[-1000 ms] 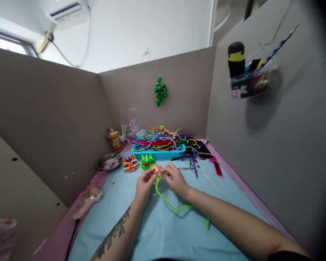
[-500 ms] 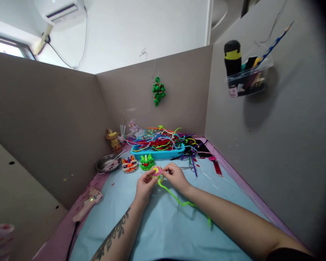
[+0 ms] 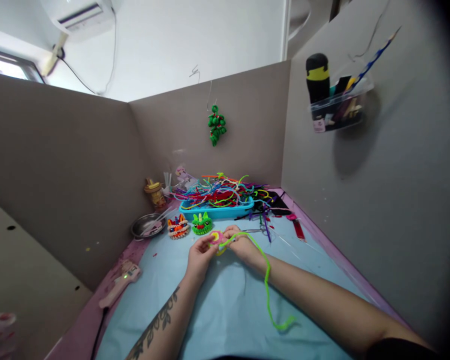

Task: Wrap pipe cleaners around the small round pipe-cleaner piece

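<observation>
Between my hands is a small pink and yellow pipe-cleaner piece (image 3: 218, 237), held just above the blue cloth. The fingers of my left hand (image 3: 200, 255) pinch its left side. My right hand (image 3: 242, 244) is closed at its right side, with the fingertips partly hidden. A long lime-green pipe cleaner (image 3: 267, 280) runs from the piece over my right hand and wrist, its loose end hanging low. Just beyond stand a green pipe-cleaner animal head (image 3: 202, 224) and an orange one (image 3: 178, 227).
A blue tray (image 3: 217, 212) heaped with colourful pipe cleaners stands at the back. Scissors (image 3: 261, 230) lie right of my hands. On the left are a metal bowl (image 3: 147, 226) and a pink glue gun (image 3: 120, 286) with a lit green light. Grey partitions surround the table.
The lime-green pipe cleaner was hanging under my right forearm; now it passes over my right hand and wrist. My right fingers have curled closer around the piece. The view has shifted slightly.
</observation>
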`<action>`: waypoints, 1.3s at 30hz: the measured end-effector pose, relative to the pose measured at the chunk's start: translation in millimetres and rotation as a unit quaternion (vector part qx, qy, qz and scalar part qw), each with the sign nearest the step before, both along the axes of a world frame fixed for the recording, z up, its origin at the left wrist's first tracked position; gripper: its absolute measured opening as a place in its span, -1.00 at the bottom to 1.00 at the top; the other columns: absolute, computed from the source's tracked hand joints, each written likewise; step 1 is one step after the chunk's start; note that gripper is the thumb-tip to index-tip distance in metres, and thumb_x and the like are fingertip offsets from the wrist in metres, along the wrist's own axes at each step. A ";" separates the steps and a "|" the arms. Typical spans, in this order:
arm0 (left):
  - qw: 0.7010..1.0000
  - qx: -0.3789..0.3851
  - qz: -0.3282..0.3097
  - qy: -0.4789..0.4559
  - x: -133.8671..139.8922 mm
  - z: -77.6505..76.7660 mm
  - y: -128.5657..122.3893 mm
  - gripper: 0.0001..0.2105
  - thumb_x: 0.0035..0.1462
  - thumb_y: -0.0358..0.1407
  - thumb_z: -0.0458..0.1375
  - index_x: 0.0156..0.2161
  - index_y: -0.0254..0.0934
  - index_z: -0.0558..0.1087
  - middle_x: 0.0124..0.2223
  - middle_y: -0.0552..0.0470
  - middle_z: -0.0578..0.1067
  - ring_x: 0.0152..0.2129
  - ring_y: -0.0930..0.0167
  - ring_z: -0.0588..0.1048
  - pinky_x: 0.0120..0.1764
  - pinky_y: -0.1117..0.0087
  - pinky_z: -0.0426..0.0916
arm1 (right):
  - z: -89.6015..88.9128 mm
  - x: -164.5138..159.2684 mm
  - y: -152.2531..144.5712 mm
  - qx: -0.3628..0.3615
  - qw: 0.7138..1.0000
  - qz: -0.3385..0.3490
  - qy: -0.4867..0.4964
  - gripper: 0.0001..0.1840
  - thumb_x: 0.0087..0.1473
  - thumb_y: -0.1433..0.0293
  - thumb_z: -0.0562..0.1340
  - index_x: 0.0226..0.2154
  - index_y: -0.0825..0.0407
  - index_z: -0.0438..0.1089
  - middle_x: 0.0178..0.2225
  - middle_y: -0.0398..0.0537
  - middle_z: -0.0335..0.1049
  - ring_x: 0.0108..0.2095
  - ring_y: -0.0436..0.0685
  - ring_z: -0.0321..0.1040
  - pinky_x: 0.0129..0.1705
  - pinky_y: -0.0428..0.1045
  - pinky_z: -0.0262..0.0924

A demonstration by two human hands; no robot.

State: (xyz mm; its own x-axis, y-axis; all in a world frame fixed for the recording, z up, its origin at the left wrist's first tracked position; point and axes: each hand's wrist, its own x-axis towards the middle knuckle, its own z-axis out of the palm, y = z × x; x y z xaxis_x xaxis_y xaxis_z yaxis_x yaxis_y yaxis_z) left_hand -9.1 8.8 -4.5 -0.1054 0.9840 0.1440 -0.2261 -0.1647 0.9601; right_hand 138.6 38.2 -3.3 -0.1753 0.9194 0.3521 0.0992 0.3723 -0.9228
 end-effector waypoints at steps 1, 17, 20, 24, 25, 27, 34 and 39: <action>1.000 0.001 -0.001 0.002 0.2 -0.3 0.3 -0.66 -0.31 -0.34 0.35 -0.30 -0.35 0.48 -0.24 -0.11 0.54 -0.32 0.34 0.49 -0.24 0.36 0.36 | 0.3 0.8 0.4 -0.002 1.000 0.005 0.007 -0.86 -0.11 0.35 0.21 -0.57 0.07 0.38 -0.31 -0.08 0.19 -0.27 0.06 0.24 -0.15 0.01 0.13; 0.997 -0.008 0.070 0.011 -4.4 -2.3 5.0 -0.59 -0.32 -0.29 0.35 -0.26 -0.40 0.47 -0.23 -0.17 0.53 -0.31 0.30 0.50 -0.21 0.29 0.35 | 15.7 2.5 -7.7 0.080 0.996 0.022 0.018 -0.81 -0.02 0.31 0.17 -0.42 0.01 0.48 -0.44 -0.07 0.43 -0.39 0.06 0.31 -0.31 -0.03 0.16; 0.998 -0.022 0.058 -0.003 -2.6 -1.9 4.0 -0.56 -0.33 -0.29 0.36 -0.24 -0.41 0.47 -0.23 -0.19 0.54 -0.32 0.29 0.50 -0.21 0.28 0.36 | 13.7 10.9 9.0 0.002 0.997 -0.033 0.076 -0.76 -0.08 0.23 0.21 -0.45 0.05 0.48 -0.45 -0.05 0.44 -0.42 0.08 0.30 -0.34 -0.02 0.16; 0.999 -0.018 0.047 -0.014 -1.7 -1.2 3.5 -0.57 -0.32 -0.29 0.35 -0.23 -0.39 0.48 -0.20 -0.19 0.53 -0.29 0.29 0.50 -0.20 0.29 0.35 | 7.4 11.5 13.5 -0.053 0.993 -0.038 0.099 -0.68 -0.13 0.18 0.23 -0.37 0.08 0.45 -0.44 -0.06 0.41 -0.42 0.08 0.28 -0.35 -0.01 0.16; 0.999 -0.015 0.046 -0.018 -1.8 -0.9 3.3 -0.56 -0.31 -0.30 0.35 -0.21 -0.38 0.48 -0.19 -0.18 0.53 -0.29 0.29 0.50 -0.20 0.29 0.35 | 5.7 10.1 11.8 -0.053 0.994 -0.031 0.092 -0.66 -0.16 0.19 0.26 -0.33 0.07 0.44 -0.39 -0.05 0.41 -0.38 0.09 0.28 -0.31 -0.01 0.16; 0.999 -0.008 0.043 -0.020 -1.8 0.0 2.7 -0.57 -0.30 -0.30 0.35 -0.20 -0.37 0.47 -0.18 -0.17 0.53 -0.29 0.30 0.50 -0.21 0.31 0.35 | 2.5 6.8 7.6 -0.043 0.997 -0.016 0.066 -0.61 -0.25 0.22 0.32 -0.29 0.05 0.43 -0.28 -0.03 0.39 -0.28 0.13 0.27 -0.23 0.02 0.14; 0.999 -0.004 0.040 0.007 -1.4 0.9 -0.7 -0.68 -0.21 -0.22 0.29 -0.28 -0.35 0.51 -0.30 -0.10 0.55 -0.34 0.32 0.49 -0.25 0.34 0.34 | -5.3 -3.9 3.5 -0.097 0.990 -0.020 0.103 -0.73 -0.24 0.19 0.33 -0.57 0.08 0.44 -0.19 0.03 0.32 -0.15 0.19 0.22 -0.10 0.05 0.04; 0.999 0.020 0.035 0.021 -1.3 -0.9 -1.1 -0.71 -0.19 -0.23 0.28 -0.30 -0.33 0.52 -0.28 -0.09 0.55 -0.33 0.33 0.48 -0.25 0.35 0.32 | -7.4 -8.1 2.8 -0.163 0.969 0.065 0.173 -0.70 -0.23 0.17 0.30 -0.61 0.10 0.39 -0.39 -0.02 0.34 -0.37 0.09 0.23 -0.34 -0.02 0.06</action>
